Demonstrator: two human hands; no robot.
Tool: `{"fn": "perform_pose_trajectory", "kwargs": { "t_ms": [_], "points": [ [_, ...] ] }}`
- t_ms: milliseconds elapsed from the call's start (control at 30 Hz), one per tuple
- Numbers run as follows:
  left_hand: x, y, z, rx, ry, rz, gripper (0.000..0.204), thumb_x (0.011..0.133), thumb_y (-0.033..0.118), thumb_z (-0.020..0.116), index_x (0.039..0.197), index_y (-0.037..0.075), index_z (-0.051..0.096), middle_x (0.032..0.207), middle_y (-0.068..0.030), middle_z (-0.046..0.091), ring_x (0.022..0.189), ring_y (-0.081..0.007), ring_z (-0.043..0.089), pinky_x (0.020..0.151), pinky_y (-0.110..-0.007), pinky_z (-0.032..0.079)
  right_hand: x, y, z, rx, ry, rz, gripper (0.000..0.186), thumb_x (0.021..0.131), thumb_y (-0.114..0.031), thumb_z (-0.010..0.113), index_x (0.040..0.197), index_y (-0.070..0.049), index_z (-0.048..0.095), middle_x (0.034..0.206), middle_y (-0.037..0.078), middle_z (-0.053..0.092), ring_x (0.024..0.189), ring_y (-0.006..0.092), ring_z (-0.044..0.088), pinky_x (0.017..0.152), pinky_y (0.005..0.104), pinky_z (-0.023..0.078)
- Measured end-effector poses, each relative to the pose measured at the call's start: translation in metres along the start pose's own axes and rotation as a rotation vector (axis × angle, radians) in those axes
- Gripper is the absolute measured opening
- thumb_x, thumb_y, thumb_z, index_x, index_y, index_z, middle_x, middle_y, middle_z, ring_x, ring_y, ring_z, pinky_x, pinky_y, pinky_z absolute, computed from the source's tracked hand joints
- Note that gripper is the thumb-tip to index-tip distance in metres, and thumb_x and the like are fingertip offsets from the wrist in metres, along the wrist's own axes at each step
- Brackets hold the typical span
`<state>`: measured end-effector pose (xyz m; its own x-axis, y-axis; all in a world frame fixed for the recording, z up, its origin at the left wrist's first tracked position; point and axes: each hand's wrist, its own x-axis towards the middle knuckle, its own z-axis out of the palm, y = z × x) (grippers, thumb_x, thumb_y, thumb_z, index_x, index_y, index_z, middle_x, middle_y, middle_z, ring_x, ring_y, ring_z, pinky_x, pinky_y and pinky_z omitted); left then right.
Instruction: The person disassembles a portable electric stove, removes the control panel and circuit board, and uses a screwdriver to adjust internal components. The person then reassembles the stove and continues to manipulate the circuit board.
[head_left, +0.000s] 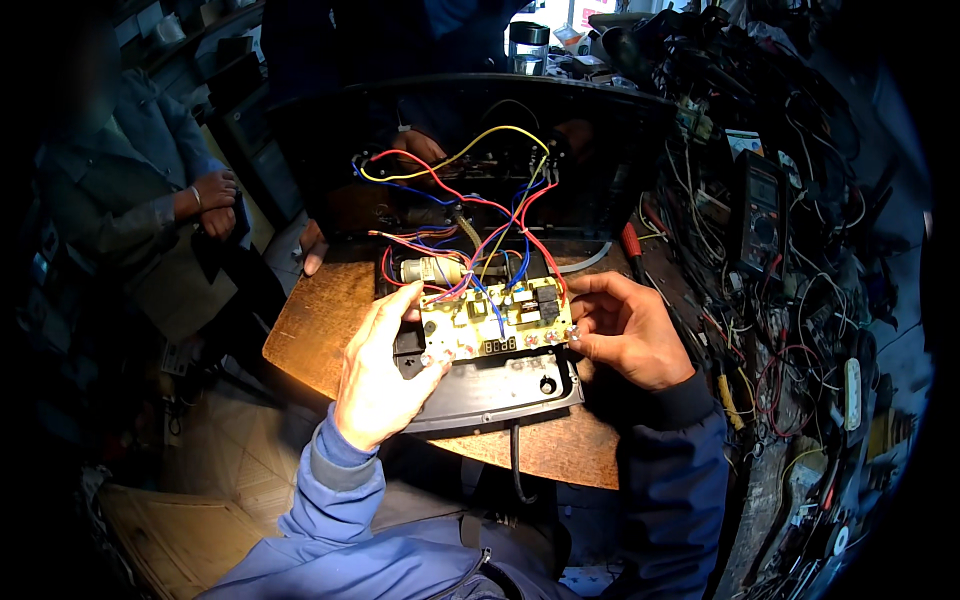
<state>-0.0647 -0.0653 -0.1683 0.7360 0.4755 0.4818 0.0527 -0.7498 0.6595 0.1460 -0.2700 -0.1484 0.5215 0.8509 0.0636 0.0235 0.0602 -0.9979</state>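
Yellow-green circuit board with coloured wires, held between our two hands.
Our left hand fingers clamp its left edge, right hand fingers pinch its right, over the wooden tabletop.

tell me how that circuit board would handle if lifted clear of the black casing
The board looks thin and flat, so probably stiff and light. Many coloured wires run from it into the casing, so they would likely tug back. Its exposed parts suggest it is fragile; the left hand and right hand hold its edges.
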Motion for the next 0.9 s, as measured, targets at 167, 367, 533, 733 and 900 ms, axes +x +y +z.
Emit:
{"fn": "perform_pose_trajectory", "kwargs": {
  "t_ms": [167, 367, 533, 733, 900],
  "points": [
    [0.000, 0.003, -0.002, -0.009, 0.016, -0.002, 0.083, 0.067, 0.000, 0.084, 0.143, 0.000, 0.051, 0.119, -0.0144, 0.064, 0.108, -0.0243, 0.064, 0.098, -0.036, 0.051, 0.000, 0.000, 0.003, -0.004, -0.006, -0.003, 0.051, 0.082, 0.015, 0.068, 0.131, 0.007, 0.056, 0.103, 0.009, 0.068, 0.077, 0.0056, 0.060, 0.070, 0.0212, 0.052],
    [0.002, 0.008, -0.003, 0.047, 0.007, 0.029, 0.086, 0.067, -0.001, 0.084, 0.145, 0.002, 0.049, 0.113, -0.0138, 0.063, 0.106, -0.0252, 0.064, 0.097, -0.037, 0.051, 0.001, 0.002, 0.007, -0.048, 0.022, -0.038, 0.049, 0.082, 0.015, 0.067, 0.129, 0.006, 0.057, 0.103, 0.008, 0.068, 0.074, 0.0051, 0.059, 0.065, 0.0207, 0.051],
    [0.004, 0.009, -0.006, 0.089, 0.006, 0.039, 0.088, 0.067, -0.006, 0.082, 0.147, 0.002, 0.047, 0.119, -0.0141, 0.062, 0.105, -0.0232, 0.063, 0.098, -0.036, 0.053, 0.003, 0.008, 0.008, -0.091, 0.035, -0.093, 0.048, 0.083, 0.015, 0.067, 0.129, 0.004, 0.058, 0.104, 0.008, 0.069, 0.073, 0.0050, 0.058, 0.062, 0.0211, 0.051],
    [0.011, -0.004, -0.008, 0.046, 0.016, 0.028, 0.086, 0.071, -0.013, 0.078, 0.148, 0.003, 0.045, 0.133, -0.0140, 0.060, 0.110, -0.0216, 0.062, 0.099, -0.035, 0.054, 0.003, 0.017, 0.013, -0.136, 0.074, -0.077, 0.046, 0.082, 0.009, 0.070, 0.126, 0.003, 0.061, 0.103, 0.007, 0.071, 0.075, 0.0069, 0.060, 0.065, 0.0239, 0.052],
    [0.005, -0.010, -0.003, 0.046, 0.043, 0.028, 0.083, 0.072, -0.012, 0.077, 0.148, 0.003, 0.046, 0.134, -0.0138, 0.060, 0.111, -0.0217, 0.063, 0.097, -0.034, 0.055, 0.006, 0.024, 0.013, -0.212, 0.076, -0.165, 0.046, 0.080, 0.005, 0.073, 0.125, 0.002, 0.062, 0.103, 0.009, 0.072, 0.076, 0.0111, 0.063, 0.072, 0.0272, 0.054]
  ]
}}
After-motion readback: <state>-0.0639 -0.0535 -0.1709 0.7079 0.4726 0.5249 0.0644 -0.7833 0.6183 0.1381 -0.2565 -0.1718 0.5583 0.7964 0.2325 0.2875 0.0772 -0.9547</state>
